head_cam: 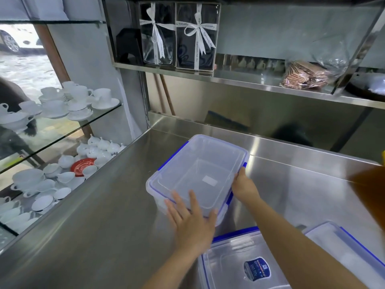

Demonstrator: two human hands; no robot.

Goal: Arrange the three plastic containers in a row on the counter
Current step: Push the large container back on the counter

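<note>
A clear plastic container [200, 172] with a lid and blue clips stands on the steel counter [100, 222], turned at an angle. My left hand [191, 222] lies flat on its near corner, fingers spread over the lid. My right hand [244, 187] grips its right edge by a blue clip. A second container [235, 261] with a dark blue label sits at the near edge under my right forearm. A third container [350, 251] shows at the bottom right, partly cut off.
A glass display case [62, 126] with white cups, saucers and teapots borders the counter on the left. A steel shelf [239, 80] above the counter holds ribboned clear boxes and a bagged brown item. A brown object [370, 190] intrudes at the right edge.
</note>
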